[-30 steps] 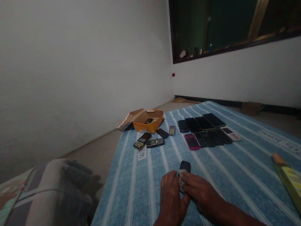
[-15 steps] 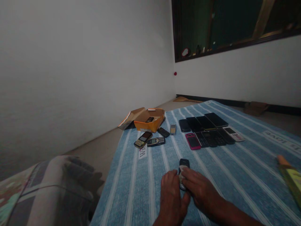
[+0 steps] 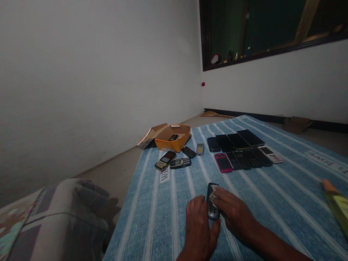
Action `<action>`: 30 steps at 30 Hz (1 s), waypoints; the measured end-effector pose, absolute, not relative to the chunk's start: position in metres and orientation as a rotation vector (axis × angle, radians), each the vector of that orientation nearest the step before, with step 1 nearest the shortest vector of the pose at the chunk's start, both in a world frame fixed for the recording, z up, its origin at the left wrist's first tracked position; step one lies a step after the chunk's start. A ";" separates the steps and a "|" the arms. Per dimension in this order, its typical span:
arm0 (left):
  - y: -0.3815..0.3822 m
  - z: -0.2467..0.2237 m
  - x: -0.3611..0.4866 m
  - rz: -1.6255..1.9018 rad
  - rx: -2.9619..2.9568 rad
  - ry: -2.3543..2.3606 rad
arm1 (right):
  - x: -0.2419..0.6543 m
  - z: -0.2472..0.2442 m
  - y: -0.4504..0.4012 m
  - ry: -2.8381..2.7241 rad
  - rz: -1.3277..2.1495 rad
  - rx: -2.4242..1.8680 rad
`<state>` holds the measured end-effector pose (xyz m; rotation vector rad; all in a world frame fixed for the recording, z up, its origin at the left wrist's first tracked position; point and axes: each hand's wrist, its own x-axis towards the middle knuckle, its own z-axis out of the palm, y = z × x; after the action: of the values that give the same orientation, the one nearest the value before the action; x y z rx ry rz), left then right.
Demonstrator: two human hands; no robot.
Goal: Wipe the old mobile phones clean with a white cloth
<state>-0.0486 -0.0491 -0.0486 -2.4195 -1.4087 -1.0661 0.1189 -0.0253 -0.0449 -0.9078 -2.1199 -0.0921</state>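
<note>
A dark keypad mobile phone (image 3: 212, 213) lies on the striped blue cloth in front of me, its keys facing up. My left hand (image 3: 198, 226) grips its left side and lower end between fingers and thumb. Pressed onto the upper part of the phone is a small pale piece of tissue or cloth (image 3: 213, 190), pinched under the fingertips of my right hand (image 3: 235, 212). The screen is mostly covered by that pale piece and my fingers.
Beyond my hands lie several loose keypad phones (image 3: 180, 163) beside an open orange box (image 3: 171, 145) with a phone inside. Two rows of phones, one pink (image 3: 223, 162), lie back right. A yellow-green bottle-like object (image 3: 335, 206) is at the right edge. Folded bedding (image 3: 62, 221) sits left.
My right hand has slid the pale piece up the phone, uncovering the lower keys. My left hand has stayed in place.
</note>
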 end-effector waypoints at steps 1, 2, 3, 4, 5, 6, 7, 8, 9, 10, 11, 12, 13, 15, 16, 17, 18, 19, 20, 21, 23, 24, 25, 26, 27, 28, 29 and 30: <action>-0.049 -0.048 -0.048 -1.070 -2.419 -1.407 | 0.118 -0.045 -0.027 -2.131 -0.093 -0.893; -0.049 -0.048 -0.048 -1.073 -2.423 -1.408 | 0.117 -0.044 -0.029 -2.148 -0.090 -0.872; -0.049 -0.047 -0.048 -1.075 -2.431 -1.412 | 0.116 -0.044 -0.031 -2.166 -0.083 -0.849; -0.049 -0.047 -0.048 -1.078 -2.441 -1.417 | 0.114 -0.044 -0.033 -2.176 -0.076 -0.830; -0.049 -0.046 -0.048 -1.082 -2.452 -1.419 | 0.113 -0.044 -0.034 -2.178 -0.069 -0.818; -0.049 -0.045 -0.048 -1.087 -2.464 -1.422 | 0.113 -0.044 -0.034 -2.175 -0.062 -0.812; -0.049 -0.044 -0.048 -1.093 -2.475 -1.423 | 0.113 -0.045 -0.032 -2.168 -0.056 -0.813; -0.049 -0.044 -0.048 -1.103 -2.482 -1.423 | 0.115 -0.046 -0.030 -2.160 -0.055 -0.822; -0.049 -0.043 -0.048 -1.113 -2.488 -1.424 | 0.117 -0.047 -0.026 -2.155 -0.057 -0.842; -0.049 -0.042 -0.047 -1.123 -2.495 -1.426 | 0.120 -0.049 -0.021 -2.147 -0.064 -0.870; -0.049 -0.041 -0.047 -1.132 -2.501 -1.431 | 0.123 -0.050 -0.017 -2.134 -0.074 -0.905; -0.048 -0.040 -0.046 -1.141 -2.506 -1.437 | 0.126 -0.051 -0.013 -2.115 -0.086 -0.944; -0.048 -0.038 -0.046 -1.151 -2.512 -1.438 | 0.129 -0.052 -0.011 -2.095 -0.099 -0.978; -0.049 -0.036 -0.045 -1.170 -2.527 -1.434 | 0.131 -0.053 -0.010 -2.076 -0.123 -0.997; -0.049 -0.035 -0.044 -1.181 -2.540 -1.425 | 0.130 -0.053 -0.012 -2.081 -0.132 -0.976; -0.049 -0.033 -0.044 -1.188 -2.560 -1.417 | 0.128 -0.053 -0.015 -2.095 -0.137 -0.943; -0.050 -0.032 -0.043 -1.192 -2.586 -1.413 | 0.126 -0.053 -0.018 -2.114 -0.133 -0.906; -0.050 -0.031 -0.043 -1.194 -2.610 -1.414 | 0.124 -0.053 -0.021 -2.133 -0.122 -0.878; -0.050 -0.031 -0.043 -1.197 -2.630 -1.419 | 0.122 -0.053 -0.023 -2.148 -0.107 -0.863; -0.051 -0.031 -0.043 -1.198 -2.641 -1.423 | 0.121 -0.053 -0.023 -2.156 -0.094 -0.866; -0.051 -0.030 -0.043 -1.193 -2.637 -1.436 | 0.124 -0.052 -0.020 -2.155 -0.078 -0.914; -0.051 -0.031 -0.043 -1.187 -2.629 -1.436 | 0.126 -0.051 -0.017 -2.144 -0.079 -0.949; -0.050 -0.031 -0.044 -1.180 -2.624 -1.433 | 0.130 -0.050 -0.013 -2.128 -0.084 -0.986; -0.050 -0.030 -0.044 -1.173 -2.621 -1.429 | 0.133 -0.050 -0.010 -2.113 -0.085 -1.018; -0.050 -0.030 -0.044 -1.168 -2.619 -1.426 | 0.135 -0.049 -0.008 -2.099 -0.087 -1.039; -0.050 -0.030 -0.044 -1.170 -2.616 -1.422 | 0.136 -0.049 -0.008 -2.090 -0.088 -1.045; -0.051 -0.029 -0.044 -1.175 -2.607 -1.417 | 0.136 -0.049 -0.008 -2.089 -0.089 -1.034; -0.051 -0.028 -0.043 -1.182 -2.593 -1.410 | 0.135 -0.049 -0.010 -2.100 -0.085 -1.011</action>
<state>-0.0433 -0.0507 -0.0283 -2.5925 -1.4100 -1.1820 0.1349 -0.0102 -0.0486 -1.0110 -2.1001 -0.0855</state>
